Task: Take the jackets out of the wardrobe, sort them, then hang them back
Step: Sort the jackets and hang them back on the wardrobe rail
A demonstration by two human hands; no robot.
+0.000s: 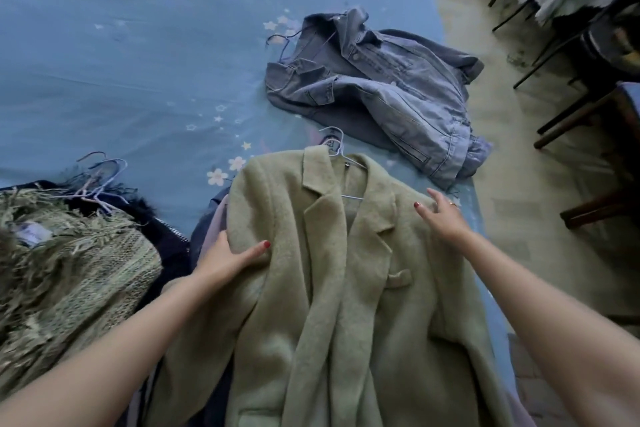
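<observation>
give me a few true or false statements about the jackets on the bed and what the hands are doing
1. The green coat has a hanger in its collar. True.
2. The denim jacket lies under the green coat. False: it lies apart, farther up the bed.
3. The left hand grips the green coat's shoulder edge. True.
4. The right hand holds the denim jacket. False: it rests open on the green coat's other shoulder.
5. The fringed jacket is hanging up. False: it lies on the bed, at the left.
</observation>
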